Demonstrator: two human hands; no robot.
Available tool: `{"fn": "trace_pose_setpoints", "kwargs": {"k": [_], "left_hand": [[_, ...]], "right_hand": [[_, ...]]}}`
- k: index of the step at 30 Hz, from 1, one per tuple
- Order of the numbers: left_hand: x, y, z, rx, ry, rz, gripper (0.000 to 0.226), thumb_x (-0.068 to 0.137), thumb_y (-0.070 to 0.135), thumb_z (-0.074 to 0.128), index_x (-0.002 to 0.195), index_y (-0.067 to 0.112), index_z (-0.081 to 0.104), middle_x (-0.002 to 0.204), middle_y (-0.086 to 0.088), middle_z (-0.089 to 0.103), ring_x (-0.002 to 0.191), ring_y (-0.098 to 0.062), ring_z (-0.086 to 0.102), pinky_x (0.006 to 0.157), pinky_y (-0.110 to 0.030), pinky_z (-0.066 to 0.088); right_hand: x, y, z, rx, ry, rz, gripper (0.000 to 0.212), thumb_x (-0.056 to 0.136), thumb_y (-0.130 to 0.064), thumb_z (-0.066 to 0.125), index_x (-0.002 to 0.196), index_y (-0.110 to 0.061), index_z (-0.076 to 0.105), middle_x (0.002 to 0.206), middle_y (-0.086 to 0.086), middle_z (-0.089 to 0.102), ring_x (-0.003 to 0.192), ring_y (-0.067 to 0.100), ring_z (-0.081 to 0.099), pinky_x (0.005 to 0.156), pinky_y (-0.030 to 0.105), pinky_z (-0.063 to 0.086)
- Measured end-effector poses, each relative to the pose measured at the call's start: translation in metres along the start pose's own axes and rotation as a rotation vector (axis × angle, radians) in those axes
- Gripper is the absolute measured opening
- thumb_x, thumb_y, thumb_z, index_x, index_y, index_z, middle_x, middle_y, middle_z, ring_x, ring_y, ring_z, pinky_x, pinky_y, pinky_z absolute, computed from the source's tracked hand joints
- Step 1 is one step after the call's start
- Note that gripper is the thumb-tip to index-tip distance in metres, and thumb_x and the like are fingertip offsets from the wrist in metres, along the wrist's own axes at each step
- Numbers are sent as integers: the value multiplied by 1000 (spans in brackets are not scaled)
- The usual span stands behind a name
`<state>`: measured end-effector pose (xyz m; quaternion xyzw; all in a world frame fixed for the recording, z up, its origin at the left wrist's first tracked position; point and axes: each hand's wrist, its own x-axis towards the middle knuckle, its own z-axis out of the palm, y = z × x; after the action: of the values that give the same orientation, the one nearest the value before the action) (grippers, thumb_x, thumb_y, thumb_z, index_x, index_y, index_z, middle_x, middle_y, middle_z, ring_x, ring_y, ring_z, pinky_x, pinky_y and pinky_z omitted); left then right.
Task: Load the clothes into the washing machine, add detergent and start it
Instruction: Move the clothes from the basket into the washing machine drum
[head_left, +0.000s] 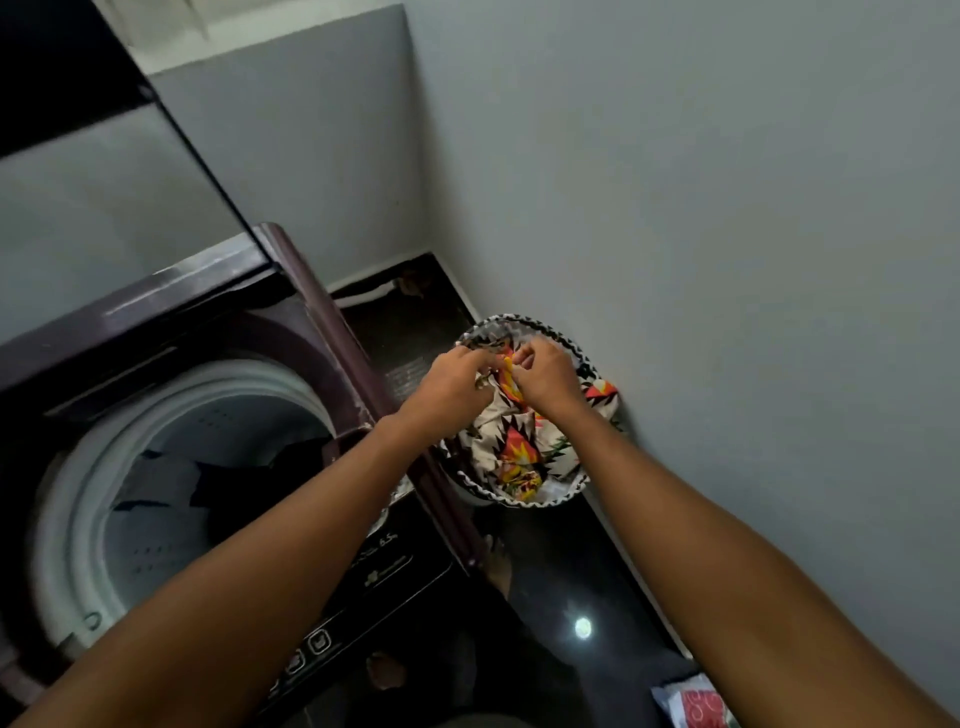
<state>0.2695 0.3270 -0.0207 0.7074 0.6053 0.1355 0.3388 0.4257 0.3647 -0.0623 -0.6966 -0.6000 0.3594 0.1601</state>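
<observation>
— Washing machine (171, 395), top-loading, dark maroon casing, fills the left side; its lid (104, 171) stands raised against the grey wall (675, 182). What lies in the drum (171, 499)?

— Dark clothes (176, 488), heaped at the bottom of the white perforated tub. Control panel (363, 587) runs along the near edge, beneath the left forearm.

— And right of the machine?

— Glossy black floor (561, 571), reflecting one ceiling light. On it, against the wall and just beside the machine's casing, sits a round laundry basket (524, 500) with a black-and-white patterned rim.

— Contents?

— Printed garment (511, 452), white with black, red and yellow motifs, bunched inside the basket and rising toward the hands.

— State of the hands?

— Both reach over the basket. Left hand (452, 387): fingers curled, pinching the garment's upper edge. Right hand (545, 376): likewise curled, gripping the same fabric just beside the left, fingertips nearly meeting.

— Lower right corner?

— Small packet (691, 704), white with red print, partly cut off; its label is unreadable.
</observation>
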Motion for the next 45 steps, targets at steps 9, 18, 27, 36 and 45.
{"fn": "trace_pose_setpoints", "kwargs": {"k": [9, 18, 27, 36, 45], "left_hand": [[44, -2, 66, -11, -238, -132, 46, 91, 19, 62, 136, 21, 50, 138, -8, 43, 127, -24, 44, 102, -33, 41], [44, -12, 89, -37, -230, -121, 42, 93, 18, 57, 134, 25, 52, 130, -3, 45, 114, -18, 49, 89, -25, 41], [46, 1, 78, -125, -156, -173, 88, 82, 14, 72, 154, 25, 23, 147, -7, 34, 136, -20, 37, 101, -21, 32], [31, 44, 43, -516, 61, -216, 72, 75, 11, 68, 137, 31, 39, 112, 3, 62, 104, -17, 63, 86, -41, 57], [15, 69, -45, -548, 313, -195, 31, 84, 19, 62, 114, 24, 59, 96, -1, 68, 87, -15, 66, 72, -36, 58]], "right_hand": [[18, 103, -2, -433, -32, 330, 59, 89, -34, 61, 140, -11, 44, 143, 18, 38, 130, 38, 36, 104, 46, 40], [22, 154, 40, -416, -213, 295, 78, 86, -20, 72, 149, -3, 29, 145, 25, 41, 127, 37, 49, 98, 43, 46], [29, 66, -6, 114, -72, 187, 52, 87, -36, 30, 88, 3, 65, 95, 21, 64, 87, 33, 55, 68, 36, 36], [18, -30, -61, 509, 97, 16, 35, 90, -24, 44, 55, -17, 42, 58, -2, 49, 57, 14, 41, 56, 35, 34], [3, -70, -96, 544, -89, -210, 28, 85, -39, 64, 104, -19, 68, 94, -4, 71, 83, 7, 67, 68, 24, 52]]}}
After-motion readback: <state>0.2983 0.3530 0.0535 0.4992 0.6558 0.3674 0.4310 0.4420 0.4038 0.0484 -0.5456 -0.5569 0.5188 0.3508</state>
